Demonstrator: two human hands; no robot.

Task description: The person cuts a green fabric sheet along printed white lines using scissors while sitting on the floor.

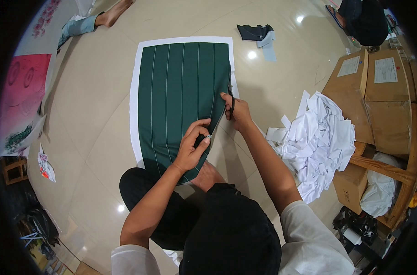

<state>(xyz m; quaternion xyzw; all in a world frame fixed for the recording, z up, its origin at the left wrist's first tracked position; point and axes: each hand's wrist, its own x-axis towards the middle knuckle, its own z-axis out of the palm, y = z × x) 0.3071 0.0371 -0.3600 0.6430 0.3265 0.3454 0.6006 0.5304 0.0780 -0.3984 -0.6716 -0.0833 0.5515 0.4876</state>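
A dark green cloth (176, 91) with thin white lengthwise lines lies on a larger white sheet (134, 101) on the floor. My right hand (237, 112) is closed around the dark handles of scissors (231, 106). The blades point away from me along the cloth's right edge, partly hidden by it. Lower on that same edge, my left hand (190, 145) has its fingers curled and pinches the cloth between thumb and finger, lifting it a little. My bare foot (207, 176) is beside the cloth's near right corner.
A heap of white fabric strips (318, 142) lies to the right, before cardboard boxes (387, 78) and a wooden frame (387, 169). Dark and grey scraps (256, 34) lie beyond the cloth. Another person's bare foot (112, 13) shows far left; someone in dark clothes (366, 23) is far right.
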